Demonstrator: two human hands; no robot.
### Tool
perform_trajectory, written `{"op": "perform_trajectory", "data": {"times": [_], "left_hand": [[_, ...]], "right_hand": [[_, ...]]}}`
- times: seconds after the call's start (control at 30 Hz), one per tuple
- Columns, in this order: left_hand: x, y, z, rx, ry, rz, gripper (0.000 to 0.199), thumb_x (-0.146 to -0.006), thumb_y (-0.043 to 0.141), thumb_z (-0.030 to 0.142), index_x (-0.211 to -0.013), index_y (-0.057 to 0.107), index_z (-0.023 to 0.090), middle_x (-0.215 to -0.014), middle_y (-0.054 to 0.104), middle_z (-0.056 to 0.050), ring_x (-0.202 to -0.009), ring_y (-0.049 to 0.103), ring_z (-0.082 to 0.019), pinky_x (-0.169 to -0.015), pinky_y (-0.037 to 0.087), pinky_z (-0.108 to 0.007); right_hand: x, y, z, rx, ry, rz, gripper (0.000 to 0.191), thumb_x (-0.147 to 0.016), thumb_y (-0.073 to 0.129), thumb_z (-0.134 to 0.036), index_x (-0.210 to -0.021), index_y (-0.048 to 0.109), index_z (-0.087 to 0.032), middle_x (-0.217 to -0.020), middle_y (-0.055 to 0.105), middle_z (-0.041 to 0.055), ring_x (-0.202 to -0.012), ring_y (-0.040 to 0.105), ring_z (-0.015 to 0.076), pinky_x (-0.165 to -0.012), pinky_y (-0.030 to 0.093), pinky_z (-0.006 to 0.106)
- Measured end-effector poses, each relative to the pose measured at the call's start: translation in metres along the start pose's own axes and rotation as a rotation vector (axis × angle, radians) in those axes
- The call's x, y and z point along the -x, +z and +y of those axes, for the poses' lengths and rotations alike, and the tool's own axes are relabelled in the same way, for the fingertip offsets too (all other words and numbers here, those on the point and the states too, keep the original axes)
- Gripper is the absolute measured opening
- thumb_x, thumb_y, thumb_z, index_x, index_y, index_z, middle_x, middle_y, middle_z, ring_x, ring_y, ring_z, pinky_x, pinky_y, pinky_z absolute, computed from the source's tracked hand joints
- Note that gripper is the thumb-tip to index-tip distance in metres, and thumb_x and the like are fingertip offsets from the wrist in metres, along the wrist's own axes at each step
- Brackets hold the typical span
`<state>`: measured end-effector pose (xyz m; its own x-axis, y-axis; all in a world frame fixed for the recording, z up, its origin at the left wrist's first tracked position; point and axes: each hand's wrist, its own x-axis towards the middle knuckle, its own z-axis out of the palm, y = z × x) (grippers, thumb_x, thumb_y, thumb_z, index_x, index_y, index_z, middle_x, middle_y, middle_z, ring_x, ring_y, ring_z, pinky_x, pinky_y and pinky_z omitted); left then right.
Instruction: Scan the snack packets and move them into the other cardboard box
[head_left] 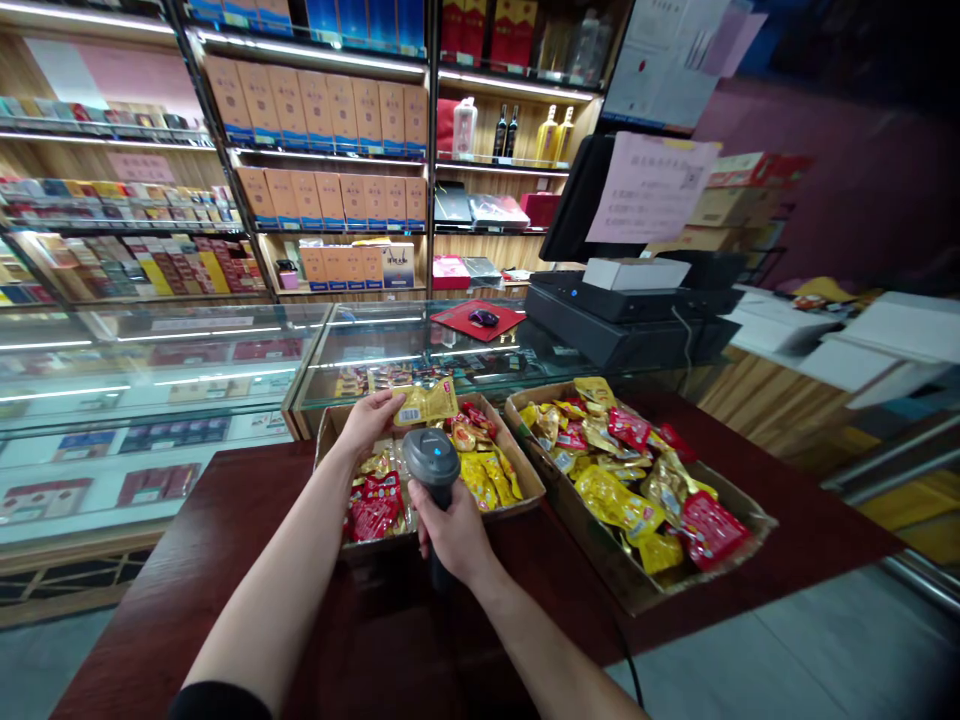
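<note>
My left hand [373, 420] pinches the left end of a yellow snack packet [427, 402], raised over the back of the left cardboard box [529, 487]. A barcode shows on the packet's face. Wrapped round the handle of a black barcode scanner [433, 455], my right hand [455, 530] holds it upright in front of that box; a blue light glows on its top. Inside the box lie red packets [377, 507] on the left and yellow packets [487, 478] on the right. The scanner hides part of the box's middle.
A second cardboard box [637, 590] of mixed packets stands to the right on the dark red table [247, 500]. Behind are a glass counter [375, 345], a mouse [484, 317] on a red mat, and a monitor [577, 200]. A cable [631, 665] hangs at the table's front edge.
</note>
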<state>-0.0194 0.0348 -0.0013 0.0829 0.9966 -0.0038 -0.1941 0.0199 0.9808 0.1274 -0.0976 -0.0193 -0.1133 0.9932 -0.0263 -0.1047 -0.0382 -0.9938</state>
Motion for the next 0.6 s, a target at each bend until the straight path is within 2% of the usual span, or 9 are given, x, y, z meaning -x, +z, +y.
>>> {"op": "perform_trajectory", "data": {"times": [0.23,0.6], "left_hand": [[-0.0022,-0.0006,-0.0041,-0.013,-0.003,0.025,0.035,-0.064,0.077,0.041,-0.084,0.068,0.015,-0.052,0.053,0.004,-0.047,0.050,-0.008,-0.051,0.047,-0.021],[0.0030,0.0046,0.0029,0.019,-0.023,0.015,0.039,-0.059,0.080,0.042,-0.083,0.066,0.014,-0.060,0.061,0.002,-0.055,0.057,-0.010,-0.051,0.048,-0.021]], "right_hand": [[-0.0005,-0.0002,0.0006,0.075,-0.003,0.007,0.037,-0.079,0.057,-0.054,-0.076,0.052,-0.018,-0.040,0.046,-0.0066,-0.029,0.043,0.0098,-0.030,0.036,0.020],[-0.0005,0.0012,-0.0003,0.058,0.014,0.029,0.038,-0.077,0.058,-0.055,-0.077,0.052,-0.018,-0.039,0.046,-0.0070,-0.028,0.042,0.0094,-0.029,0.036,0.020]]}}
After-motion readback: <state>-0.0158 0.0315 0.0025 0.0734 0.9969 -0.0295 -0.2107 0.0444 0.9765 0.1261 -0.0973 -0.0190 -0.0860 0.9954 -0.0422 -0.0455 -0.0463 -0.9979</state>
